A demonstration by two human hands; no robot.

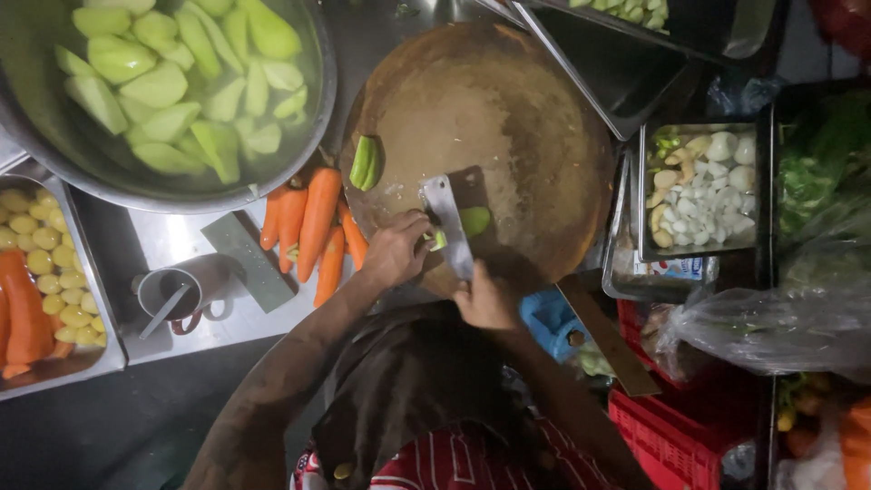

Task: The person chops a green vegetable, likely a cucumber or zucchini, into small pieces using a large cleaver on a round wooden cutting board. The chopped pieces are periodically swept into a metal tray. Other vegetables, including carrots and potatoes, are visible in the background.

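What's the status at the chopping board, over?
Left hand pins green vegetable piece on round wooden board. Right hand grips steel cleaver, blade on the piece. Cut green wedges lie apart; orange carrots beside board.

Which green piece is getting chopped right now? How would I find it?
Find the big round wooden chopping board. Near its lower edge the right hand holds a flat steel cleaver. The pale green vegetable chunk lies under that blade, steadied by the left hand, unlike the two green slices lying alone.
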